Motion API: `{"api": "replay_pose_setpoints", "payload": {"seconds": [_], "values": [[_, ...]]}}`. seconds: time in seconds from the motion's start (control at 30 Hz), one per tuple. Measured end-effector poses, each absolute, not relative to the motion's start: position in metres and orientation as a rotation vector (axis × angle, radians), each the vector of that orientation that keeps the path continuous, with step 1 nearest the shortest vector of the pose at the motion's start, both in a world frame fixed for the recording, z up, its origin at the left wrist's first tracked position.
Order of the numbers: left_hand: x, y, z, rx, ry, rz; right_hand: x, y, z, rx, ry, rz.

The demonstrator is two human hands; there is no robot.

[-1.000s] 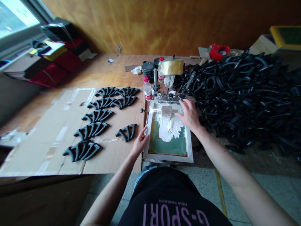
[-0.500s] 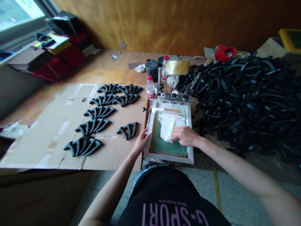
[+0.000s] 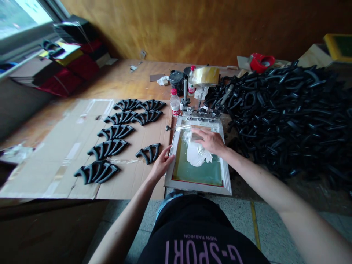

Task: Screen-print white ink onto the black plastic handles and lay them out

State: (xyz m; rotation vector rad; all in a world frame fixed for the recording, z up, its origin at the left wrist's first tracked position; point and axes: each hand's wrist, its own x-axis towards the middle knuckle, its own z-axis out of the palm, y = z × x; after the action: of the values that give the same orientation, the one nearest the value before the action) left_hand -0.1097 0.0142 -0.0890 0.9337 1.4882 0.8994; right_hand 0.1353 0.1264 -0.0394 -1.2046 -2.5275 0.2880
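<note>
A screen printing frame (image 3: 226,176) with pale rails and a green mesh lies in front of me, a thick patch of white ink (image 3: 196,156) on its mesh. My left hand (image 3: 162,162) grips the frame's left rail, thumb near the top side and fingers along the outer edge. Over the upper part of the mesh is my right hand (image 3: 211,142), its fingers and thumb pinched around a flat greyish scraper (image 3: 196,136), mostly hidden. Behind that hand a strip of wood shows in part. Nearest my left hand is a black curved, ribbed part (image 3: 149,153) on the cardboard.
Several more black ribbed parts (image 3: 107,147) lie in rows on the cardboard sheet (image 3: 57,146). A large heap of black parts (image 3: 286,117) rises at the right. Behind the frame stand a red-capped bottle (image 3: 175,104), a dark tub (image 3: 176,81) and a tape roll (image 3: 206,76).
My right hand has moved away from me, from mid-mesh to the frame's upper part. The frame's near edge looks slightly higher and larger. My left hand stays at the left rail.
</note>
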Motion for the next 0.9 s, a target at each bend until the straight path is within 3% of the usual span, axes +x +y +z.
{"api": "replay_pose_setpoints", "payload": {"seconds": [0.2, 0.3, 0.43, 0.57, 0.67, 0.73, 0.9], "values": [[-0.105, 0.033, -0.009, 0.947, 1.371, 1.182, 0.197, 0.195, -0.018, -1.500, -2.011, 0.232], [-0.093, 0.062, 0.022, 0.963, 1.207, 1.445, 0.242, 0.186, -0.044, -1.753, -1.822, 0.338], [-0.080, 0.094, 0.040, 0.990, 1.125, 1.575, 0.230, 0.132, -0.096, -1.731, -2.097, 0.555], [-0.061, 0.075, 0.010, 0.803, 1.181, 1.505, 0.176, 0.084, -0.123, -1.659, -2.489, 0.370], [-0.036, 0.031, -0.036, 0.598, 1.179, 0.946, 0.143, 0.062, -0.116, -1.772, -2.463, 0.251], [-0.021, 0.004, -0.062, 0.453, 1.128, 0.781, 0.127, 0.049, -0.105, -1.623, -2.467, 0.256], [-0.058, -0.009, -0.095, 0.314, 1.246, 1.013, 0.151, 0.039, -0.094, -1.013, -2.508, 0.434]]}}
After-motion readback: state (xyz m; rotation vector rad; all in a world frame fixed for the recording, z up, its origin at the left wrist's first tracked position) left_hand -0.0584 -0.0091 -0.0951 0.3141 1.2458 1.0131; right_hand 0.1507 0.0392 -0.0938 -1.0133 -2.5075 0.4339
